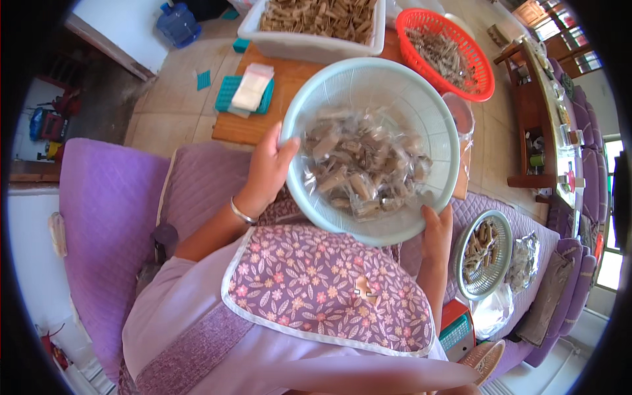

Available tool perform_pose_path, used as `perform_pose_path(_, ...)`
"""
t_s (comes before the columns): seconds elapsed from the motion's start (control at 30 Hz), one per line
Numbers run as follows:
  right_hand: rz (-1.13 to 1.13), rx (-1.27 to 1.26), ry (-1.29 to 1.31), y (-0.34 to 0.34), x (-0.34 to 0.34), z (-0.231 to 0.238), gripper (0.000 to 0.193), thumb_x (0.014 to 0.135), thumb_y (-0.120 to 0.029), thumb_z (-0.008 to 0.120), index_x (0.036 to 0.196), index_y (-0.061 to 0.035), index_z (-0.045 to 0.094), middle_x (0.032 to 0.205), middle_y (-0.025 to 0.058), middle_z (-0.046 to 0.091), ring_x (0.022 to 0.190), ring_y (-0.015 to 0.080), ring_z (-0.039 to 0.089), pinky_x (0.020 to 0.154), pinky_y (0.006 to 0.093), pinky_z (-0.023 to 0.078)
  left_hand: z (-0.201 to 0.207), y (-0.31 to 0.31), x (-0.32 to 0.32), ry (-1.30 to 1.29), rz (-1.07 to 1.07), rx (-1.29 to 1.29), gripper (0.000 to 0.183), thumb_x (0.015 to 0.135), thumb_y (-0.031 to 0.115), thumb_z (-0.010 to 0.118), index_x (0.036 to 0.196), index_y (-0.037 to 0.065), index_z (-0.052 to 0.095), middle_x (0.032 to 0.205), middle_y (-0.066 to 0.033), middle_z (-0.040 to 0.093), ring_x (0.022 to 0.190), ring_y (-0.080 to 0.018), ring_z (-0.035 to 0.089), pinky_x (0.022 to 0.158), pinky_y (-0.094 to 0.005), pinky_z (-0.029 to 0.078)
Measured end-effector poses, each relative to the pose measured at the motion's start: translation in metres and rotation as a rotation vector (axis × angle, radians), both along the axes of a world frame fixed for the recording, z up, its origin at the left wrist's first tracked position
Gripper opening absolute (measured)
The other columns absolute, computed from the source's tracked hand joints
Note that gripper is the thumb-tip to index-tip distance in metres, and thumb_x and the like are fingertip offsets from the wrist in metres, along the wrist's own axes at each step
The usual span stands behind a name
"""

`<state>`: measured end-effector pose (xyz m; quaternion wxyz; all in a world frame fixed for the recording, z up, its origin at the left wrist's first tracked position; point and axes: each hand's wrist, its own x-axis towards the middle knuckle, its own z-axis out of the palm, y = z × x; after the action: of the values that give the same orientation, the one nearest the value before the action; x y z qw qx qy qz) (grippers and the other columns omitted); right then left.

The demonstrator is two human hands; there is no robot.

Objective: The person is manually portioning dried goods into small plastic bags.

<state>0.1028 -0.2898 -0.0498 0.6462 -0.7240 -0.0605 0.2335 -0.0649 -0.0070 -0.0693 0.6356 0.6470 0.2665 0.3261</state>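
Note:
A pale blue-green plastic mesh basket (306, 197) is held up in front of me, above my lap. Inside lie many small clear plastic packets (362, 164) with brownish dried pieces in them. My left hand (268, 164) grips the rim on the left, its thumb over the edge. On the lower right, my right hand (436, 230) has hold of the same rim, thumb on the inside and the other fingers hidden beneath.
Beyond the basket, a wooden table (237, 131) bears a white tub (313, 49) of brown pieces, a red basket (484, 72) and a teal tray (227, 92) with small bags. At right, another mesh basket (466, 283) sits on the purple quilted sofa (520, 224).

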Motion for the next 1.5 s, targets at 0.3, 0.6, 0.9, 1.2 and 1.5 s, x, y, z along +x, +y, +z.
perform_pose_path(0.3, -0.120, 0.114, -0.403, 0.018, -0.004, 0.037, 0.039, 0.092, -0.008, 0.055, 0.129, 0.0026, 0.045, 0.114, 0.0103, 0.059, 0.097, 0.0153, 0.057, 0.086, 0.0294, 0.045, 0.054, 0.007, -0.003, -0.089, 0.081, 0.319, 0.039, 0.095, 0.014, 0.055, 0.130, -0.002, 0.048, 0.098, -0.0067, 0.060, 0.082, -0.0109, 0.055, 0.070, -0.0286, 0.047)
perform_pose_path(0.6, 0.010, -0.040, -0.005, -0.002, 0.000, -0.014, 0.038, 0.086, -0.002, 0.053, 0.123, 0.0025, 0.050, 0.112, 0.0092, 0.058, 0.099, 0.0170, 0.056, 0.088, 0.0311, 0.045, 0.002, 0.007, 0.001, 0.070, -0.060, -0.136, 0.028, 0.095, 0.012, 0.056, 0.119, -0.002, 0.053, 0.098, -0.0046, 0.061, 0.083, -0.0082, 0.055, 0.074, -0.0260, 0.046)
perform_pose_path(0.9, -0.137, -0.156, -0.478, 0.019, -0.017, 0.042, 0.040, 0.086, -0.002, 0.055, 0.125, 0.0043, 0.045, 0.122, 0.0156, 0.051, 0.107, 0.0196, 0.053, 0.093, 0.0319, 0.042, 0.012, 0.014, 0.006, -0.054, 0.101, 0.158, 0.027, 0.096, 0.015, 0.055, 0.117, -0.001, 0.053, 0.096, -0.0032, 0.058, 0.084, -0.0084, 0.053, 0.075, -0.0256, 0.045)
perform_pose_path(1.2, -0.005, -0.114, -0.048, 0.012, -0.002, -0.007, 0.043, 0.087, -0.002, 0.053, 0.129, 0.0037, 0.045, 0.119, 0.0123, 0.057, 0.106, 0.0199, 0.055, 0.093, 0.0322, 0.043, -0.003, 0.007, -0.003, 0.054, 0.040, -0.057, 0.022, 0.094, 0.009, 0.056, 0.113, -0.001, 0.054, 0.090, -0.0010, 0.057, 0.079, -0.0056, 0.049, 0.071, -0.0232, 0.043)
perform_pose_path(1.5, -0.040, 0.035, -0.259, 0.017, 0.011, -0.004, 0.043, 0.088, 0.001, 0.050, 0.131, 0.0028, 0.044, 0.119, 0.0122, 0.056, 0.105, 0.0190, 0.055, 0.092, 0.0314, 0.045, 0.028, 0.009, 0.002, -0.023, 0.091, 0.232, 0.030, 0.093, 0.012, 0.058, 0.119, -0.001, 0.053, 0.095, -0.0070, 0.060, 0.082, -0.0101, 0.054, 0.072, -0.0261, 0.045)
